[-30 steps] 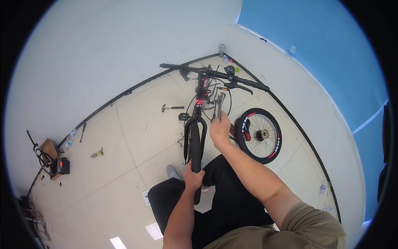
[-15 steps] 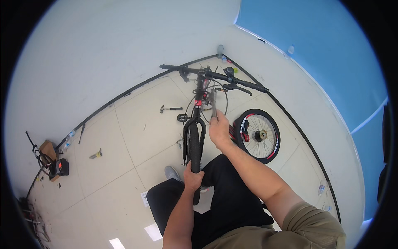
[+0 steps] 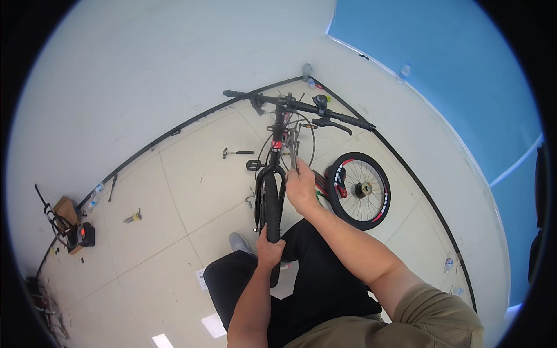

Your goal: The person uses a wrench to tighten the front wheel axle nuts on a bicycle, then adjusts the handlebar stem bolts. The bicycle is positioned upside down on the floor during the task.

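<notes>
here, the bicycle stretches lengthwise straight ahead, handlebar beyond front wheel, left hand gripping the tyre and right hand, right of that wheel, closed on a grey metal tool jutting just past it, long axis pointing away beside the head tube.

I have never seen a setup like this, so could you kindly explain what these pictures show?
There is no machine here: these are a person's two bare hands, seen from a wide fisheye camera worn on the head and looking down, which is why straight edges bend. The left hand grips the front tyre of a bicycle. The right hand holds a grey metal hand tool, its exact type hard to make out. On the tiled floor are a hammer to the left and a loose spoked wheel to the right.
</notes>
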Demonstrator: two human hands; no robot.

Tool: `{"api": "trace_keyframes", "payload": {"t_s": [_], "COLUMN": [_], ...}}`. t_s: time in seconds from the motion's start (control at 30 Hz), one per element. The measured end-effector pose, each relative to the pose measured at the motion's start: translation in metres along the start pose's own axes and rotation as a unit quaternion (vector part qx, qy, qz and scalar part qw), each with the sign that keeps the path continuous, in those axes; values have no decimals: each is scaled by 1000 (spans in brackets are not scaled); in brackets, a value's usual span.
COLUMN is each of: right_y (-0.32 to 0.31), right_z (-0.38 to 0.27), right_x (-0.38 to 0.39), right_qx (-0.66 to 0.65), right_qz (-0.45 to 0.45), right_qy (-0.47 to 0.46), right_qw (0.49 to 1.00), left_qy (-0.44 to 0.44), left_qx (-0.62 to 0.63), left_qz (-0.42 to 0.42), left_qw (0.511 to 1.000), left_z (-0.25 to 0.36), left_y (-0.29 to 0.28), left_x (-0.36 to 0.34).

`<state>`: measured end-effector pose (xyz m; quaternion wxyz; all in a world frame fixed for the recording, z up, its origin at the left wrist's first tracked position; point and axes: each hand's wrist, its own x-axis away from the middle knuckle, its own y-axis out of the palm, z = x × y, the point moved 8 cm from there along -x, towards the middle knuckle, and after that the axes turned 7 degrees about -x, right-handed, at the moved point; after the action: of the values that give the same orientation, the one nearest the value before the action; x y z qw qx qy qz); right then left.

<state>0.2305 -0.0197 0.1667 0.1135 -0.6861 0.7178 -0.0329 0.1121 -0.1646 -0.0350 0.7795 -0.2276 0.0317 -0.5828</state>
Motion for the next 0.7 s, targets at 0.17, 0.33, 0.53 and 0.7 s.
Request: {"api": "trace_keyframes", "payload": {"t_s": [0.17,0.33,0.53,0.7], "right_y": [-7,-13,-30,-20], "right_z": [-1,11,32,45], "right_x": [3,-3,30,97], "right_qx": [-24,-29,-118,-113], "right_qz": [51,55,0,-67], "right_qy": [1,-21,38,100], "right_qw": [998,998,992,986], "left_qy": [4,20,11,25], "left_qx": [2,19,24,37], "left_qz": [-6,-1,-2,2], "left_qw": [1000,1000,1000,999], "left_z": [0,5,1,-4], "left_y": [3,5,4,3], "left_x": [-1,-1,-1,-2]}}
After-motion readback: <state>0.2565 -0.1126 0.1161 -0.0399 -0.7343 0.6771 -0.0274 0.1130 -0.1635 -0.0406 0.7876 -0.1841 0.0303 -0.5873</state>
